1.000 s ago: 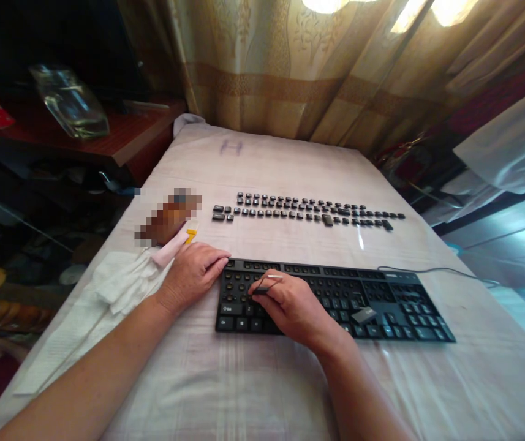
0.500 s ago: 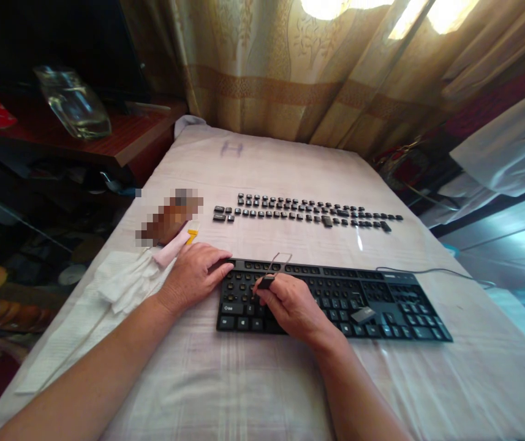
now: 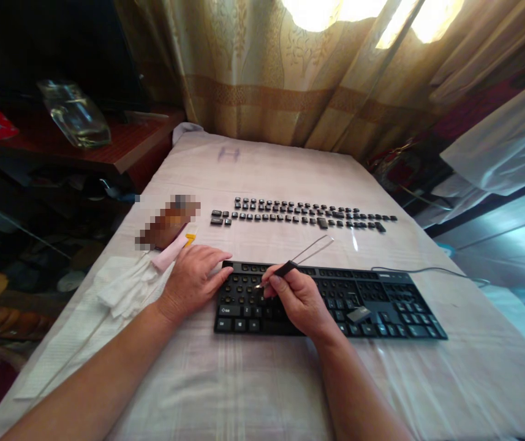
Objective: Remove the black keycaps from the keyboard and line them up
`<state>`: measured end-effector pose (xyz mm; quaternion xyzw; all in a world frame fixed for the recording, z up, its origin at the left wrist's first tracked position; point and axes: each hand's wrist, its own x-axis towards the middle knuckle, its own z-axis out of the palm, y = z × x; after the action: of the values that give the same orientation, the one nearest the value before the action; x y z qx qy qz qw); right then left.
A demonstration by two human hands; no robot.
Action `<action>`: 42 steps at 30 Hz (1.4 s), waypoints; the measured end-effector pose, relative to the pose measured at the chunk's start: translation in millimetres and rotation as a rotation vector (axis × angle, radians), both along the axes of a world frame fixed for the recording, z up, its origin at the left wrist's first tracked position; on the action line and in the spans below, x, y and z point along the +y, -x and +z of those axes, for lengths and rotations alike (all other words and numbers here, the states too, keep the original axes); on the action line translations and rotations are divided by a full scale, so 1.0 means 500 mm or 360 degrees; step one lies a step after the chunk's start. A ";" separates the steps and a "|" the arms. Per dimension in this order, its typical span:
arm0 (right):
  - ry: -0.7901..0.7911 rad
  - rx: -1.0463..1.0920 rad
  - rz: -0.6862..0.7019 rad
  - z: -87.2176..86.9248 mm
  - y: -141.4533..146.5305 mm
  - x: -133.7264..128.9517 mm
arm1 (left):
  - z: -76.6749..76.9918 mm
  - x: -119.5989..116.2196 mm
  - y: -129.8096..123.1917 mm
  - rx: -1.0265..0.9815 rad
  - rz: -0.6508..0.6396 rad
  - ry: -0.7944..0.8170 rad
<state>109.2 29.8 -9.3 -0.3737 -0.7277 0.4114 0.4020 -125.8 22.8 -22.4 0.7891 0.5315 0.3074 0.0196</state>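
Observation:
A black keyboard (image 3: 324, 331) lies on the cloth in front of me, many of its upper keys bare down to their sockets. In my right hand (image 3: 295, 299) is a keycap puller (image 3: 285, 268), pinched by its black handle. Its wire loop points up and away, and its metal tip is down among the left-side keys. My left hand (image 3: 196, 274) rests at the keyboard's upper left corner, fingers stretched out, thumb touching the edge. One loose keycap (image 3: 358, 314) sits tilted on the keyboard's right part. Beyond, removed keycaps (image 3: 287, 218) stand in rows.
Behind my left hand lie a brush with a yellow band (image 3: 190, 236), crumpled white tissue (image 3: 127, 285) and a blurred-out brown object (image 3: 168, 223). A glass jar (image 3: 76, 116) stands on the wooden desk (image 3: 128, 150). The keyboard cable (image 3: 427, 269) runs off to the right.
My right hand has turned the keycap puller, so its wire loop now leans further right and the metal tip shows at the keys. My left hand keeps its place at the corner.

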 end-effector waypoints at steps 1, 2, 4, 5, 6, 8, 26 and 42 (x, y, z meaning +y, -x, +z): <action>-0.0012 -0.0003 -0.0010 0.000 0.001 0.000 | 0.005 -0.005 -0.006 -0.0041 -0.0040 -0.0037; -0.0026 -0.0009 -0.0015 0.000 0.002 0.000 | 0.010 -0.010 -0.014 -0.0083 -0.0097 -0.0055; -0.0055 -0.0025 -0.0018 -0.001 0.003 0.000 | 0.018 -0.021 -0.029 -0.0138 -0.0221 -0.0039; -0.0071 -0.0032 -0.0017 -0.001 0.003 -0.001 | 0.020 -0.025 -0.037 -0.0154 -0.0266 -0.0010; -0.0083 -0.0038 -0.0013 -0.002 0.004 -0.001 | 0.020 -0.029 -0.044 -0.0165 -0.0299 0.0026; -0.0106 -0.0047 -0.0006 -0.004 0.005 -0.002 | 0.019 -0.034 -0.054 -0.0191 -0.0338 0.0101; -0.0135 -0.0060 0.0079 0.001 0.015 -0.004 | 0.017 -0.036 -0.059 -0.0326 -0.0386 0.0174; -0.0083 -0.0076 0.0108 0.001 0.012 -0.005 | 0.021 -0.037 -0.062 -0.0725 -0.0242 0.0482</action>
<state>103.2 27.4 -9.0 -0.3479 -0.7598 0.3968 0.3799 -94.8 4.4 -11.9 0.7255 0.4925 0.3914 0.2793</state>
